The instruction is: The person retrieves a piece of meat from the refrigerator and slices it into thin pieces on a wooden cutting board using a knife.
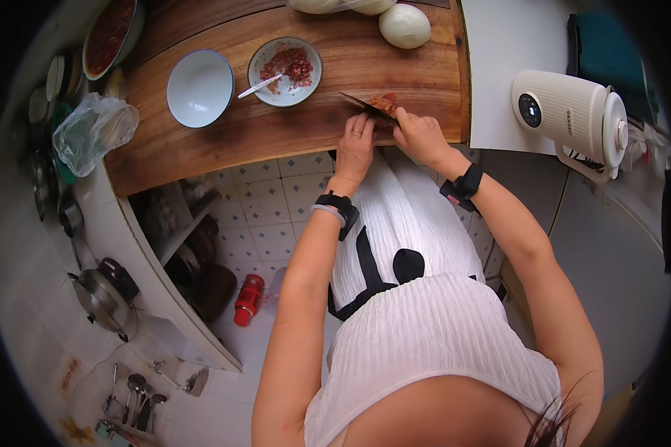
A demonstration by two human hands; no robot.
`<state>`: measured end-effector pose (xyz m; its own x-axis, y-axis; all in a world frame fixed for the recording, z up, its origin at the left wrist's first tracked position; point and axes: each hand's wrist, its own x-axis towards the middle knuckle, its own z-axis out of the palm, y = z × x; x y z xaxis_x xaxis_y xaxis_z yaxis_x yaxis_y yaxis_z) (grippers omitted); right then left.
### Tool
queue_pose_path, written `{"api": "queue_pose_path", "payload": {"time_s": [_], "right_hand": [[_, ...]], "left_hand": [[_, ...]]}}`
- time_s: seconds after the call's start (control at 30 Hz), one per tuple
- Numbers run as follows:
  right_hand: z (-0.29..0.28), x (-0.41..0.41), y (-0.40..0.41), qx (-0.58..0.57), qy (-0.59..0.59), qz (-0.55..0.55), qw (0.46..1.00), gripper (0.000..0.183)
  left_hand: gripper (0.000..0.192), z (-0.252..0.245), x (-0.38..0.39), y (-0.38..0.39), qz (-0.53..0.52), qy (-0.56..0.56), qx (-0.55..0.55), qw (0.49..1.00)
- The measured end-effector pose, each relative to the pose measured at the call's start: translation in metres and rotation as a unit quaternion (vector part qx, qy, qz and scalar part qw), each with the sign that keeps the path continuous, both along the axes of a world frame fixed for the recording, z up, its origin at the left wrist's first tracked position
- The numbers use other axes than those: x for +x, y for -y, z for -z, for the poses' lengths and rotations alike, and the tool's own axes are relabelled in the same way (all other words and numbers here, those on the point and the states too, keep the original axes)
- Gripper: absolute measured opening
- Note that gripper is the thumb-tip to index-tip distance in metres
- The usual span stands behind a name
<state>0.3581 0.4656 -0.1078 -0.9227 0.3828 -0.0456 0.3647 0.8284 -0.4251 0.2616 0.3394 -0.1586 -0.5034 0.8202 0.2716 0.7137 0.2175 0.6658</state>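
Note:
My right hand [422,134] grips a kitchen knife [358,102] near the front edge of the wooden counter. Its dark blade points to the left and away from me. Reddish chopped food [383,104] lies against the far side of the blade. My left hand [358,142] is just left of the right one, fingers bent at the near side of the blade. What lies under its fingertips is mostly hidden. Beyond the hands stands a bowl [254,78] with red minced food and a spoon [261,85] leaning in it. A white bowl [200,89] with a blue rim stands left of that.
Pale round buns or dough balls [404,26] sit at the far edge. A large bowl of red sauce [112,36] and a clear plastic bag [95,134] are at the left. A cream blender-like appliance [565,114] lies right. On the floor is a red bottle [249,299].

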Motion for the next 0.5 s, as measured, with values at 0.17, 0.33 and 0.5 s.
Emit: {"api": "queue_pose_path", "payload": {"time_s": [0.17, 0.33, 0.5], "right_hand": [[-0.026, 0.002, 0.007, 0.012, 0.068, 0.006, 0.998, 0.016], [-0.031, 0.006, 0.015, 0.021, 0.081, 0.013, 0.996, 0.015], [-0.032, 0.001, 0.016, 0.014, 0.093, 0.008, 0.996, 0.015]], "left_hand": [[0.028, -0.002, -0.001, 0.001, 0.005, 0.002, -0.047, 0.999], [0.026, -0.002, 0.004, -0.002, 0.002, -0.01, -0.05, 0.999], [0.025, -0.001, 0.005, -0.001, -0.004, -0.008, -0.05, 0.999]]}}
